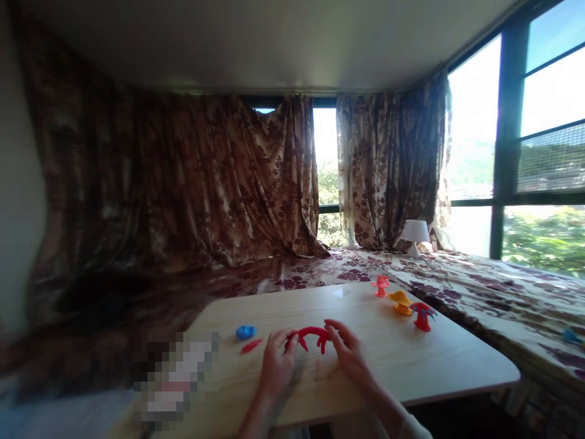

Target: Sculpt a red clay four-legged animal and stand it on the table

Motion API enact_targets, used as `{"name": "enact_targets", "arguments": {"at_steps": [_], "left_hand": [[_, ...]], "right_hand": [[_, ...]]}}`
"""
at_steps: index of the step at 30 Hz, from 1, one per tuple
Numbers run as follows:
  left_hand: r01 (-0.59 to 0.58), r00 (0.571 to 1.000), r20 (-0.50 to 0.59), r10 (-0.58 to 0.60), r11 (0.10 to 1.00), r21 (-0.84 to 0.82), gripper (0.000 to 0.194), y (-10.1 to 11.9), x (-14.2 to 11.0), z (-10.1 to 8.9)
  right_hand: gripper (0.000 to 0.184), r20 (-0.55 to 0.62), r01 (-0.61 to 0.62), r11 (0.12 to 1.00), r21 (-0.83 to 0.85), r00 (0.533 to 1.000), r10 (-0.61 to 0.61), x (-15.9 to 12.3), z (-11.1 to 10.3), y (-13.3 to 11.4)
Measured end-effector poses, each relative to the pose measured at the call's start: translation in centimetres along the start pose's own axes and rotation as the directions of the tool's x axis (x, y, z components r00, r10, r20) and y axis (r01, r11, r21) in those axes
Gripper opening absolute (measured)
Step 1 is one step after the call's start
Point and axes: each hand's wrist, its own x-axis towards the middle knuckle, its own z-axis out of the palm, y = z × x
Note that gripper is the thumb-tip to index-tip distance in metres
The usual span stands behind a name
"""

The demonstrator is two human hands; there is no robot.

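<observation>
The red arched piece [313, 330] is pinched by left grip [278, 355] and right grip [348, 349]; shaping seems in hand, gentle steadying called for next.

No legible text (or numbers).

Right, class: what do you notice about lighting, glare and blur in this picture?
Head view: daylight washes out the right-hand window; head view: the far-left curtain sinks into shadow and blur; head view: a small glare marks the tabletop, while the red piece between the hands has a readable outline.
</observation>
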Motion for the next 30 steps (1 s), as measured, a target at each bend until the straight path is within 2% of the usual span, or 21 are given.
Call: {"name": "enact_targets", "arguments": {"at_steps": [3, 5, 10, 16, 20, 26, 30], "left_hand": [[0.078, 0.995, -0.062, -0.080, 0.997, -0.025, 0.020, 0.0, 0.1, -0.2], [0.125, 0.989, -0.077, -0.129, 0.990, -0.059, 0.020, -0.1, 0.3, -0.4], [0.216, 0.972, -0.062, -0.229, 0.962, -0.166, 0.021, -0.3, 0.6, -0.7], [0.249, 0.962, -0.048, -0.268, 0.937, -0.246, 0.021, 0.3, 0.6, -0.8], [0.259, 0.961, -0.023, -0.274, 0.929, -0.263, 0.021, 0.8, 0.5, -0.9], [0.221, 0.971, -0.035, -0.238, 0.938, -0.266, 0.031, 1.6, 0.3, -0.9], [0.211, 0.970, -0.063, -0.235, 0.941, -0.263, 0.038, 2.2, 0.2, -1.0]], "right_hand": [[0.030, -0.104, 0.054, 0.996, -0.069, 0.993, -0.061, 0.1, -0.6, -0.7], [0.027, -0.122, 0.117, 0.985, -0.129, 0.984, -0.133, -0.1, -0.6, -1.6], [0.014, 0.030, 0.314, 0.916, -0.248, 0.948, -0.317, -0.6, 0.6, -4.0], [0.012, 0.142, 0.424, 0.832, -0.357, 0.905, -0.400, -0.6, 1.7, -5.2], [0.015, 0.132, 0.411, 0.832, -0.371, 0.911, -0.391, -0.6, 1.6, -5.2], [0.027, -0.059, 0.272, 0.909, -0.315, 0.951, -0.305, 0.0, 1.0, -3.4], [0.029, -0.073, 0.219, 0.949, -0.228, 0.968, -0.241, 0.3, 1.1, -2.2]]}}
